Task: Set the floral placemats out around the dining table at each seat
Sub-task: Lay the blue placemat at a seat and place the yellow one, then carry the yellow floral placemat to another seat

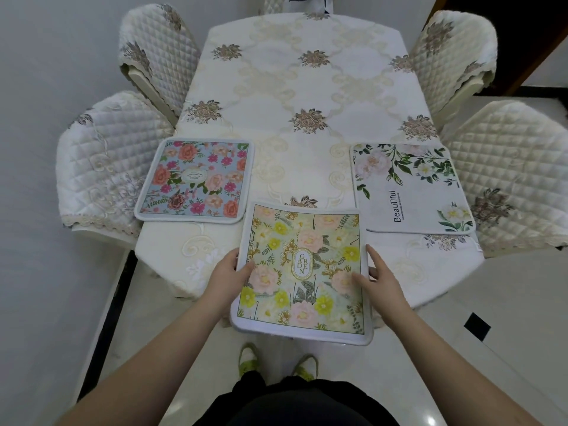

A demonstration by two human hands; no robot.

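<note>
Left hand [229, 270] and right hand [379, 273] pinch the side edges of a yellow-and-pink floral mat [302, 272] reading "GARDEN", overhanging the table's [307, 87] near end; pink mat [196, 179] and white mat [412, 187] lie beyond it

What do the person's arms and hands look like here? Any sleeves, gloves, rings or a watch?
Both forearms are bare right down to the bottom edge of the head view, with no sleeve showing. The left hand and right hand wear no gloves, and no watch, bracelet or ring can be seen on the wrists or fingers that show. Nails look short and plain.
</note>
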